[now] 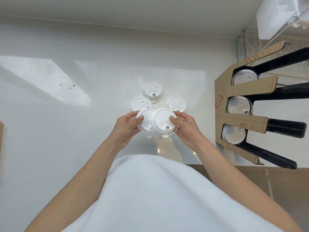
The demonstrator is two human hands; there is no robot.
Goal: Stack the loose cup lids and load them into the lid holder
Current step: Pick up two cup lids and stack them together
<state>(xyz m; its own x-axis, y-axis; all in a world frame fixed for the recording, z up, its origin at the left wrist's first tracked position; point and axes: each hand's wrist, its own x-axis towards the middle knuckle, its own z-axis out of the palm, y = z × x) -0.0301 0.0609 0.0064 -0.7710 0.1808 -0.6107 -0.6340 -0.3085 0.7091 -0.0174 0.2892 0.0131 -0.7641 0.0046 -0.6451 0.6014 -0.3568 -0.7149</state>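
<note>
My left hand [127, 128] grips a white cup lid [146, 120] by its left edge, thumb on top. Beside it, my right hand [185, 128] holds a second white lid [163, 120], thumb on its top; the two lids overlap at the middle, just above the counter. Three more white lids lie flat behind them: one at the left [141, 103], one at the back [153, 90], one at the right [176, 103]. The cardboard lid holder [247, 87] stands at the right with three slots, each showing a stack of lids [239, 105].
A white speckled counter [66, 97] runs under everything, with the wall behind. A clear acrylic case [275, 22] sits at the back right. The counter's front edge and a brown floor [250, 181] lie at the lower right. A brown object's edge [1, 131] shows at far left.
</note>
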